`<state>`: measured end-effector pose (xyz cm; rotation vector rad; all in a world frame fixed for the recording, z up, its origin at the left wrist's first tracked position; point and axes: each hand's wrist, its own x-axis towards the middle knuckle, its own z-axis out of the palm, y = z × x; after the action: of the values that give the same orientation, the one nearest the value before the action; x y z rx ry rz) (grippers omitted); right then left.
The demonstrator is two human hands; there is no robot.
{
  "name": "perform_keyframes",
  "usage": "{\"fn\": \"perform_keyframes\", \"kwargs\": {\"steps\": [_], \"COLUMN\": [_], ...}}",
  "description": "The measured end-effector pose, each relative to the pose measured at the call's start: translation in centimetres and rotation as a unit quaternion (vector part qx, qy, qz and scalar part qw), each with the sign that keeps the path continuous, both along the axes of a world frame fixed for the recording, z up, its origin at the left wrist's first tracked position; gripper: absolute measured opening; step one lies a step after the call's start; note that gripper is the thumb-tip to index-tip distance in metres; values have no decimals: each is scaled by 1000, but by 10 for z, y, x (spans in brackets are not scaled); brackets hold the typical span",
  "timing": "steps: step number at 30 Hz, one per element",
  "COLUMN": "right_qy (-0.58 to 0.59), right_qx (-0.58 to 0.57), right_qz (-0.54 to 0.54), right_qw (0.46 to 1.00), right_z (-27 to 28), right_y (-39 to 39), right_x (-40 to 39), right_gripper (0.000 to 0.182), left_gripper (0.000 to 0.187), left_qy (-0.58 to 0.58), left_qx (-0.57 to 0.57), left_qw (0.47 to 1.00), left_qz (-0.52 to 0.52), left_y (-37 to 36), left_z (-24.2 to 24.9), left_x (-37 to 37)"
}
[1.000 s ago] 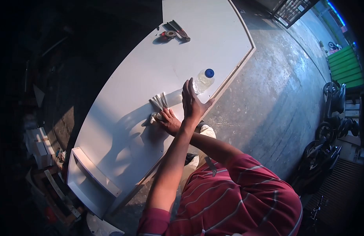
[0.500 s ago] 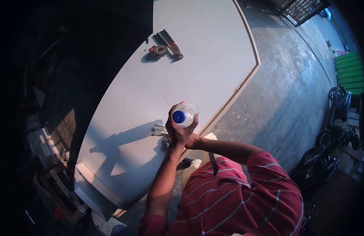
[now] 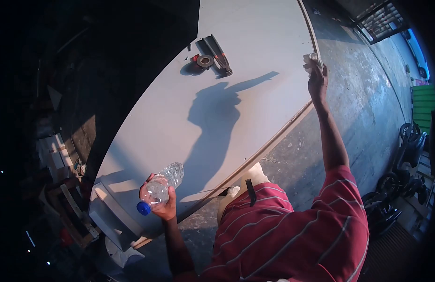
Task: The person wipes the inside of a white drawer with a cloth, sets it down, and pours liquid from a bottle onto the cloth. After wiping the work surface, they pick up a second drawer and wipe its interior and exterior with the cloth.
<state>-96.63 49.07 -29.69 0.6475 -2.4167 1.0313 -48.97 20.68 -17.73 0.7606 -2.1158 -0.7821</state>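
Observation:
My left hand (image 3: 162, 201) is wrapped round a clear plastic bottle (image 3: 164, 184) with a blue cap (image 3: 143, 208). The bottle is tilted, its cap towards the lower left, above the near left part of a large white panel (image 3: 269, 89). At the panel's far right edge, my right hand (image 3: 318, 81) grips a crumpled white cloth (image 3: 312, 63). A roll of tape (image 3: 205, 61) and a dark hand tool with two long handles (image 3: 218, 55) lie on the panel's upper left part.
A box-like white piece (image 3: 115, 211) stands at the panel's near left corner. Wood offcuts (image 3: 69, 211) are piled on the floor at left. Motorcycles (image 3: 397, 181) and a green corrugated sheet (image 3: 422, 107) are at right. A raised strip runs along the panel's right edge.
My hands have moved apart. The left has gone to the lower left with the bottle, now tilted. The right has reached out to the upper right with the cloth. The view has shifted slightly.

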Motion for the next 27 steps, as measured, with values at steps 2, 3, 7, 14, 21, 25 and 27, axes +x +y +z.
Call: {"fn": "perform_keyframes", "kwargs": {"steps": [2, 3, 7, 14, 21, 25, 27], "right_qy": [-15, -55, -85, -51, 54, -49, 36], "right_qx": [-13, -48, 39, 205, 202, 213, 174], "right_qz": [72, 127, 324, 510, 167, -150, -85], "right_qw": [997, 989, 942, 834, 963, 964, 980], "right_z": [22, 25, -11, -122, -121, -78, -56], "right_y": [-47, -69, -145, -220, -85, 15, 16], "right_x": [65, 101, 236, 298, -10, -132, -126], "right_gripper": [43, 48, 57, 34, 31, 26, 34], "left_gripper": [60, 59, 57, 58, 66, 66, 69], "left_qy": [0, -2, -5, -12, 15, -28, 18], "left_qx": [-2, -2, 0, 112, 150, 154, 142], "left_qw": [1000, 999, 997, 985, 972, 979, 985], "left_qz": [18, 32, 72, 132, 178, 128, 92], "left_y": [4, 7, 26, 56, 68, 61, 61], "left_z": [-7, -11, -24, -46, -60, -66, -63], "left_x": [21, 33, 64, 97, 96, 78, 59]}}
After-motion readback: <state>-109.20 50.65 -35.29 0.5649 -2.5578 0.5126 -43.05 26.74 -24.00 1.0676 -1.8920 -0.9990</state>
